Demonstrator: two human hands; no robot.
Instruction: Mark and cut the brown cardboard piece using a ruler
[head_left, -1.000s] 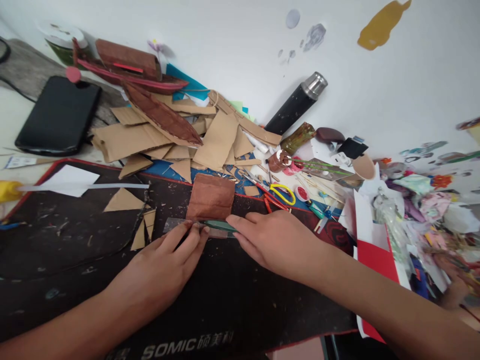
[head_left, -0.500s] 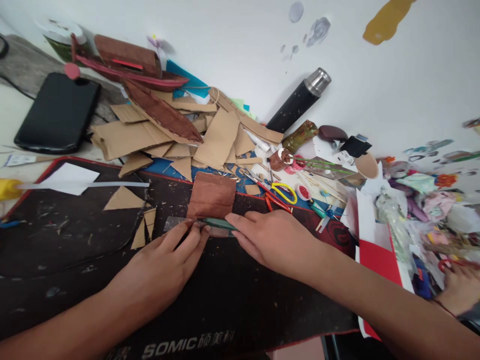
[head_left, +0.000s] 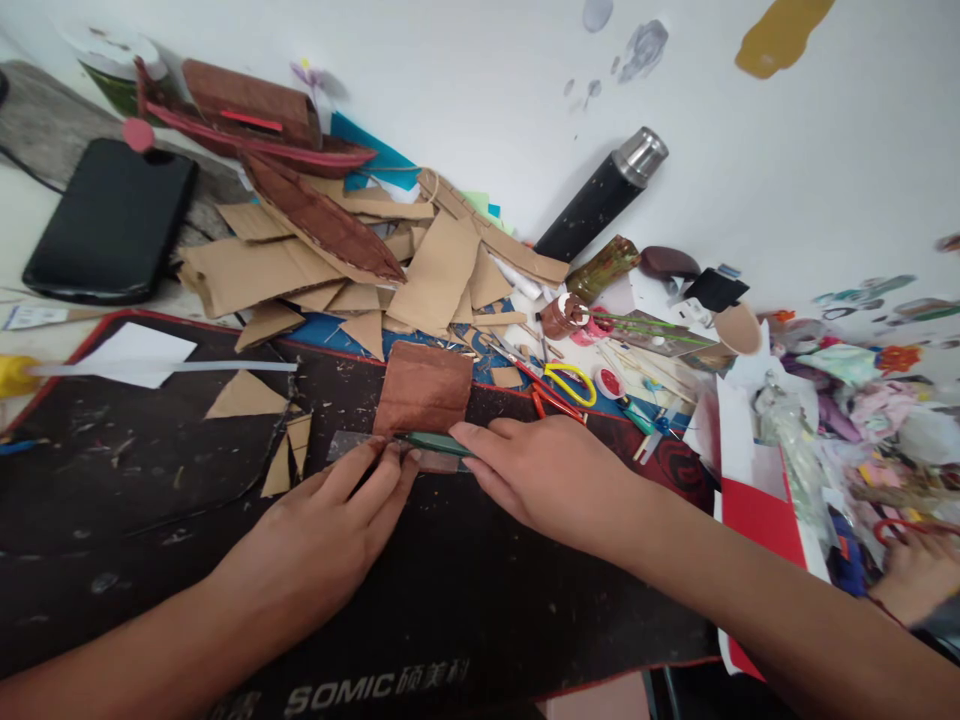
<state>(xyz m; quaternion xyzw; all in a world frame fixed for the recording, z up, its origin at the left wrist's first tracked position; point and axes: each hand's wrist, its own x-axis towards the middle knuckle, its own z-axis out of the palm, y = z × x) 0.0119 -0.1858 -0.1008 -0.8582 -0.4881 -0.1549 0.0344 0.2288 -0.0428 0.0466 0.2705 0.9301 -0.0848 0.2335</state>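
Observation:
A brown-painted cardboard piece [head_left: 424, 385] lies on the black desk mat. Across its near edge rests a clear ruler [head_left: 346, 446]. The fingertips of my left hand [head_left: 341, 520] press down on that ruler from the near side. My right hand [head_left: 551, 480] is closed around a slim green pen-like tool [head_left: 435, 442], which lies low along the ruler's far edge. Its tip points left, close to my left fingertips; whether it is a blade or a pen point I cannot make out.
Cardboard scraps [head_left: 435, 275] and a brown boat-shaped piece [head_left: 322, 220] are heaped behind. Yellow-and-red scissors [head_left: 559, 385] lie right of the brown piece. A black thermos [head_left: 600, 195] leans against the wall. Another person's hand [head_left: 919, 575] holds red-handled scissors at the far right.
The view has shifted very slightly. Both hands, the ruler and the green tool look nearly the same as before.

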